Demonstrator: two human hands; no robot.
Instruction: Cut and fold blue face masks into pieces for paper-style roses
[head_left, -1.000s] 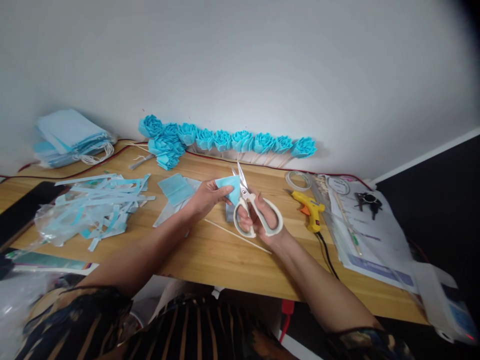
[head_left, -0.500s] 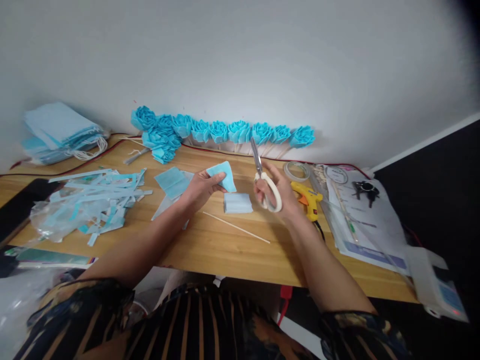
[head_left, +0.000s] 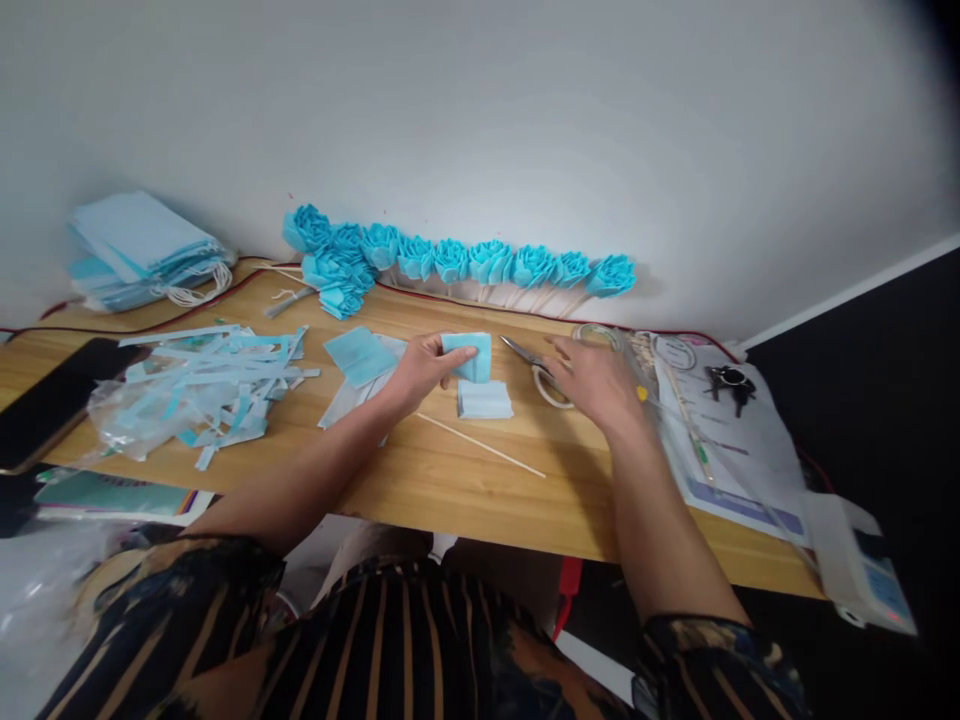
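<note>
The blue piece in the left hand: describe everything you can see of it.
The blue piece is a light blue, roughly square sheet that looks like soft fabric; its layers cannot be counted. The left hand grips its left side, thumb across the face turned to the camera. In view its lower edge meets the pale stack on the table; whether they touch is unclear.

A light-blue fabric square (head_left: 481, 350) is held above the bench (head_left: 420, 490), midway along its length. White-handled scissors (head_left: 530, 356), partly hidden, seem to rest right of it, tips angled left toward the back edge.
</note>
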